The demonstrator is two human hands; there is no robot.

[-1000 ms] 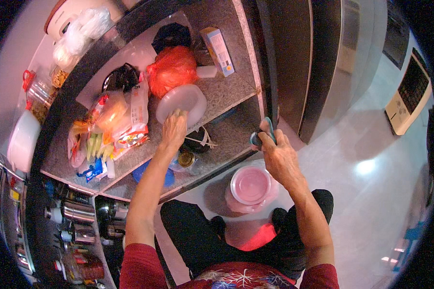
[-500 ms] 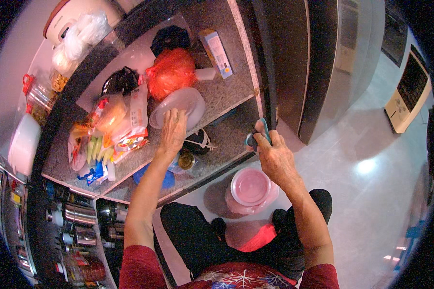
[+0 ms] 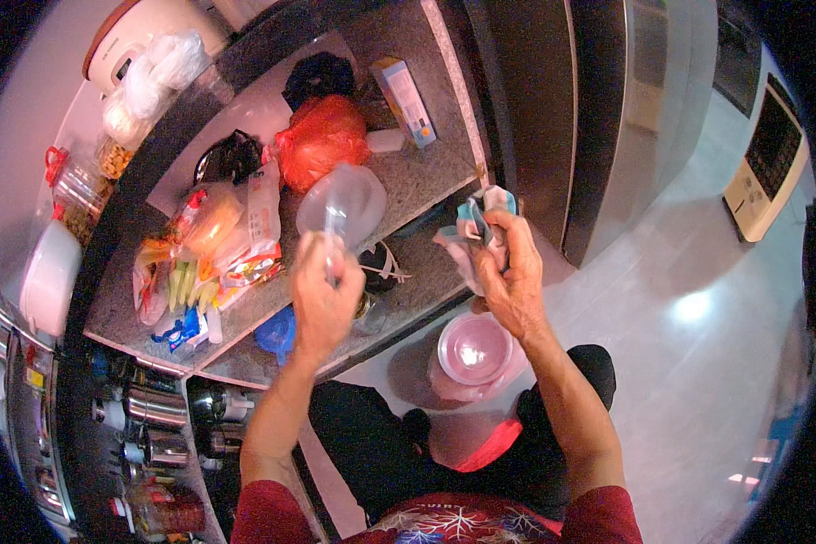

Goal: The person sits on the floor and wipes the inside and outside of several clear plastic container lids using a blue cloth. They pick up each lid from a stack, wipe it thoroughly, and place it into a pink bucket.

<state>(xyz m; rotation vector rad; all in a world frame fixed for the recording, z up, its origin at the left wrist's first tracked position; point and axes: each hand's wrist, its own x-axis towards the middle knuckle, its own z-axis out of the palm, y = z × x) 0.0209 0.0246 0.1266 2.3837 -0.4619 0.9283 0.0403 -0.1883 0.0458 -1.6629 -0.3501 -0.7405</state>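
My right hand (image 3: 514,276) grips a crumpled cloth (image 3: 474,222) in teal, white and pinkish tones, held up just off the lower shelf's edge. My left hand (image 3: 325,295) is curled and smeared by motion in front of the upper shelf edge. A pale blurred streak runs from its fingers, and whether it holds anything is unclear. Just beyond that hand, a translucent round plastic lid or shallow dish (image 3: 358,201) lies on the upper shelf. Below the right hand, a round pink tub (image 3: 477,349) stands on the floor in front of my knees.
The stone shelf (image 3: 417,186) bears a red plastic bag (image 3: 322,140), a black bag (image 3: 229,157), a small box (image 3: 405,102) and food packages (image 3: 213,222). On the lower level are a blue item (image 3: 276,331) and a jar. Pots (image 3: 154,403) stand at left; a beige appliance (image 3: 764,168) stands far right.
My left hand has drawn back toward me from the translucent lid. My right hand has lifted slightly, and the cloth in it now hangs more unfolded.
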